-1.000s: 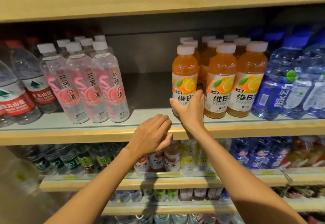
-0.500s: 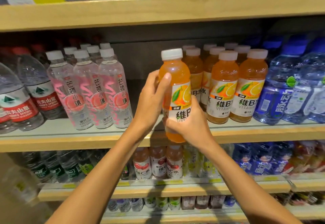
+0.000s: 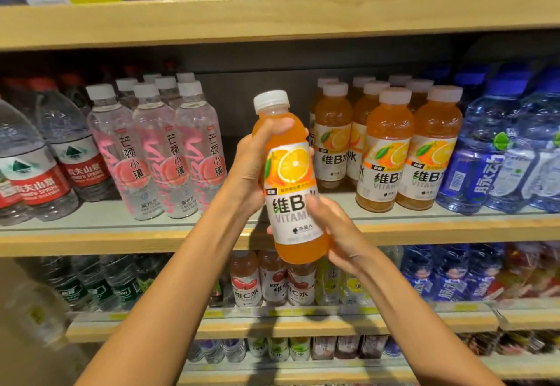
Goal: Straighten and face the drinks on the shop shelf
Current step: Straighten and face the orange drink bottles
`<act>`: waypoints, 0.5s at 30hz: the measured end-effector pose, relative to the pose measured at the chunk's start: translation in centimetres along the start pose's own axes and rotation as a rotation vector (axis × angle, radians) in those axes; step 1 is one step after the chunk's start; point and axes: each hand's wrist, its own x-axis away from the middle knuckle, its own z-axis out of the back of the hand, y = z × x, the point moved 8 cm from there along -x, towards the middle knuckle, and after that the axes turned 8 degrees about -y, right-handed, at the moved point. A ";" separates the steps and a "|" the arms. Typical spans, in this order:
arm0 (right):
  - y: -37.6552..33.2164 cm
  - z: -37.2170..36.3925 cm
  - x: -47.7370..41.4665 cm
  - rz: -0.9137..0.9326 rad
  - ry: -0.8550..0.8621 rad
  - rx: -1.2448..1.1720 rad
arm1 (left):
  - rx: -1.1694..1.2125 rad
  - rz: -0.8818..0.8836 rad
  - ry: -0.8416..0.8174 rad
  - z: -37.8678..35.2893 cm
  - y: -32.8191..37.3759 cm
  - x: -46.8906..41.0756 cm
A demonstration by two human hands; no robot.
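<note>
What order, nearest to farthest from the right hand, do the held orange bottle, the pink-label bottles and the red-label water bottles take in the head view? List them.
1. The held orange bottle: gripped low down by the right hand.
2. The pink-label bottles: on the shelf, to the left.
3. The red-label water bottles: far left of the same shelf.

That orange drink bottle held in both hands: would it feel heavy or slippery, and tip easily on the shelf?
The orange bottle looks nearly full, so probably heavy for its size. Its smooth plastic may be slippery; the left hand and right hand both grip it. Tall and narrow, it would likely tip if nudged high up.
</note>
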 end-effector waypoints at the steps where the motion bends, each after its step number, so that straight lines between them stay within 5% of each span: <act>1: 0.7 -0.7 0.1 -0.064 -0.118 -0.160 | 0.106 0.049 -0.105 -0.7 -0.2 -0.2; 5: 1.3 -4.0 0.6 -0.095 -0.429 -0.446 | 0.414 0.107 -0.429 -3.1 -0.5 -0.6; 9: 1.5 -4.4 0.4 -0.072 -0.377 -0.333 | 0.467 0.150 -0.528 -3.7 -1.5 -0.5; 12: 1.2 -3.1 0.6 -0.025 -0.256 -0.191 | 0.414 0.125 -0.482 -2.7 -1.8 -0.5; 15: 0.2 -0.9 0.8 0.036 -0.040 0.007 | -0.018 0.078 -0.190 0.2 -1.7 -0.8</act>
